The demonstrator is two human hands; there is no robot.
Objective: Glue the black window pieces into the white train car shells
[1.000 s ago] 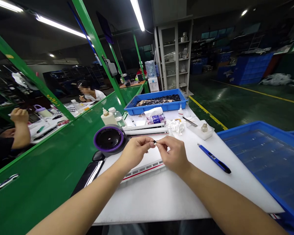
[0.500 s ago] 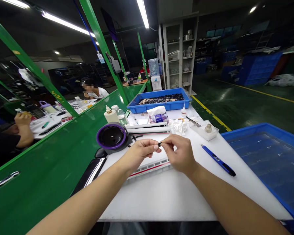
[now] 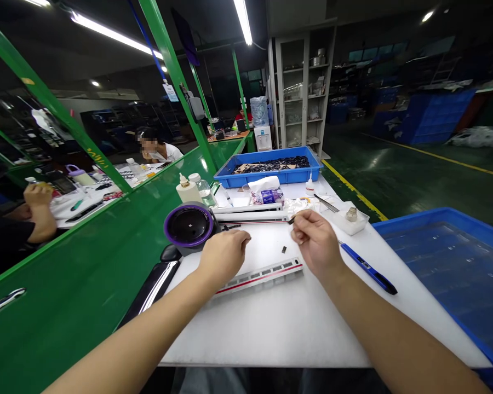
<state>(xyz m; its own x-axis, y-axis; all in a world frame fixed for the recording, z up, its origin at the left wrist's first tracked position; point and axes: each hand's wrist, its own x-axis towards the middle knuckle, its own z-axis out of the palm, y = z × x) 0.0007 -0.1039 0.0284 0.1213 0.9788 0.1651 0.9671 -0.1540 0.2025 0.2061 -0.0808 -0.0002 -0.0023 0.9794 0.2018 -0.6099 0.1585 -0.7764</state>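
My right hand [image 3: 315, 236] is closed in a pinch on a small black piece [image 3: 291, 220], held above the white table. My left hand [image 3: 225, 254] is curled with its fingertips turned down and mostly hidden; I cannot make out whether anything is in it. Another tiny dark piece [image 3: 284, 249] lies on the tabletop between the hands. Below them rests a white model train car body [image 3: 267, 274] with a red stripe and a row of windows, partly covered by my left hand and forearm. Behind the left hand are thin black strips [image 3: 231, 226].
Farther back lie similar white shells [image 3: 252, 219], a tissue pack [image 3: 267, 192] and a blue tray of dark parts [image 3: 271, 178]. A round purple-rimmed black container [image 3: 189, 225] stands left. On the right are a blue utility knife [image 3: 367, 268], a small clear dish [image 3: 355, 225] and a large blue bin [image 3: 447, 262].
My hands have come apart from their shared hold on a small black piece, left hand leftward, right hand rightward and up. The tiny dark piece on the table is now visible between them.
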